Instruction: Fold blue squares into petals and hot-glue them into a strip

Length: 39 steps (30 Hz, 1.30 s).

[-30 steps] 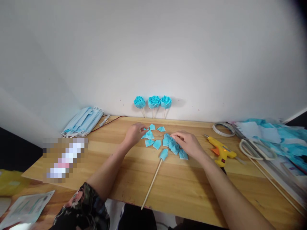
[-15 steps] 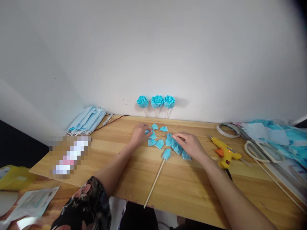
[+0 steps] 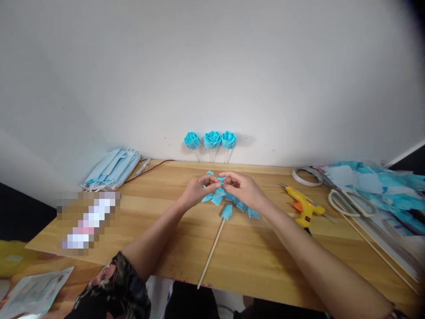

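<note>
The blue petal piece [image 3: 219, 182] sits pinched between my two hands, lifted just above the wooden surface [image 3: 252, 252], over the scatter of loose petals [image 3: 239, 204]. My left hand [image 3: 198, 189] grips its left edge with thumb and forefinger closed on it; my right hand [image 3: 241, 188] does the same from the other side, fingers [image 3: 229, 175] curled in and nipping the fabric. Both hands are clenched on the one piece, nothing released.

As I judge it, I am at the shaping step: working a single petal between my fingertips, folding or pleating its base. The next move calls for a steady pinch so the fold does not spring open, and small, even pressure rather than a tug, since the material looks thin and soft.

The piece itself is small, bright turquoise, creased, mostly hidden by my fingertips, so I cannot tell its exact fold.

Just below lies a wooden stick [image 3: 212, 252] with a blue bud [image 3: 227, 212] already at its tip. To the right rests a yellow glue gun [image 3: 303, 206], then scissors [image 3: 345, 204] and blue scraps [image 3: 392, 186]. Against the wall stand three finished blue roses [image 3: 211, 140]; a stack of face masks [image 3: 113, 168] lies at far left.
</note>
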### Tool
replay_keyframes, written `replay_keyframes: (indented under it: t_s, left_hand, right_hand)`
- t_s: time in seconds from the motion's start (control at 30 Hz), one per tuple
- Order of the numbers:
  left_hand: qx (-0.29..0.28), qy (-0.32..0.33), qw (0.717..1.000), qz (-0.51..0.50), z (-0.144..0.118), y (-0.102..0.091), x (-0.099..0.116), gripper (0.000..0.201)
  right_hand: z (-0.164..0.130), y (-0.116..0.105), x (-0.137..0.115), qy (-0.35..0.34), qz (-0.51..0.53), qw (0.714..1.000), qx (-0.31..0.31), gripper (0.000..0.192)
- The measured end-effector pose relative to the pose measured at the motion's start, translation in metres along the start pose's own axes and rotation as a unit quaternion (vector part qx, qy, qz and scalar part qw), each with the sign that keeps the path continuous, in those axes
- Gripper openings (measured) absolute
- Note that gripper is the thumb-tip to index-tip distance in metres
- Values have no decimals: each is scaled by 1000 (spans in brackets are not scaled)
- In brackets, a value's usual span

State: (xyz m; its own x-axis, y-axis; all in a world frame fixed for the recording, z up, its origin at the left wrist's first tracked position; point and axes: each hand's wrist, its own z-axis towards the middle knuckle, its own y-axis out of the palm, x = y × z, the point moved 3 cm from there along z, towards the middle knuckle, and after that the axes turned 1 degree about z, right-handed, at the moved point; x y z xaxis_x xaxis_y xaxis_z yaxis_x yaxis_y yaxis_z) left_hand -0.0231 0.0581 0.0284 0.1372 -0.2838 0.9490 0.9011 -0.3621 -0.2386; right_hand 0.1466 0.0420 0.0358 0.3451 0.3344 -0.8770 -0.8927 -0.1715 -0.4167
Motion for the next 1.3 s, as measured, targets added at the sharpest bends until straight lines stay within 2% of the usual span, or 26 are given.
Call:
replay_keyframes:
  t_s: [0.1, 0.17, 0.23, 0.33, 0.43, 0.53, 0.67, 0.77, 0.83, 0.93, 1.03, 1.13, 1.2, 1.3]
  left_hand:
    - [35, 9, 999, 11, 4, -18, -7, 38]
    - [88, -14, 992, 94, 8, -33, -18, 39]
    - [114, -40, 972, 199, 12, -43, -29, 33]
    - [98, -31, 935, 341, 14, -44, -39, 21]
    - [69, -21, 901, 428, 13, -37, -42, 18]
    - [52, -14, 878, 476, 12, -30, -44, 17]
    - [18, -6, 868, 496, 14, -24, -50, 12]
    - [6, -2, 865, 501, 16, -22, -51, 12]
    - [15, 13, 861, 508, 16, -23, -46, 12]
    - [66, 76, 850, 517, 13, -24, -25, 13]
    - [100, 176, 846, 493, 3, -16, 1, 18]
    - [67, 249, 858, 444, -7, 0, 18, 19]
    - [42, 268, 862, 429, -11, 9, 22, 19]
    - [18, 275, 866, 416, -13, 17, 22, 17]
  right_hand:
    - [-1, -11, 4, 13, 19, 999, 23, 32]
    - [-7, -24, 12, 41, 24, 998, 45, 30]
    - [-14, -35, 20, 66, -2, 997, 52, 26]
    - [-24, -44, 30, 82, -93, 992, 20, 20]
    - [-28, -45, 29, 43, -203, 978, 10, 19]
    - [-24, -41, 23, 0, -237, 971, 27, 22]
    - [-18, -28, 17, -35, -230, 972, 12, 23]
    - [-20, -19, 19, -67, -227, 971, 35, 23]
    - [-24, -15, 20, -88, -225, 969, 59, 23]
    - [-31, -11, 19, -101, -206, 970, 78, 24]
    - [-36, -9, 19, -60, -140, 984, 91, 29]
    - [-38, -6, 24, -3, -28, 996, 88, 40]
    - [-38, -5, 26, 17, 32, 996, 78, 43]
    - [-39, -5, 25, 33, 61, 995, 76, 42]
